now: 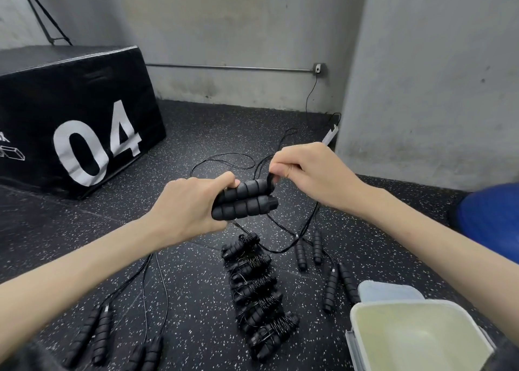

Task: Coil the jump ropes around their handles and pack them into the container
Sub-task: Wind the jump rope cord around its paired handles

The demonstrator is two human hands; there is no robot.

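Speckled rubber gym floor (196, 134), grey concrete walls, a black plyo box (73, 112) marked 04 at the left. The left hand (193, 205) grips a pair of foam handles (244, 199) side by side, while the right hand (306, 171) pinches the thin cord (283, 137) at their caps; winding looks about to start, and needs steady tension. A row of coiled ropes (258, 289) lies below, uncoiled ones (317, 247) tangle nearby, and the open container (415, 339) sits empty at lower right
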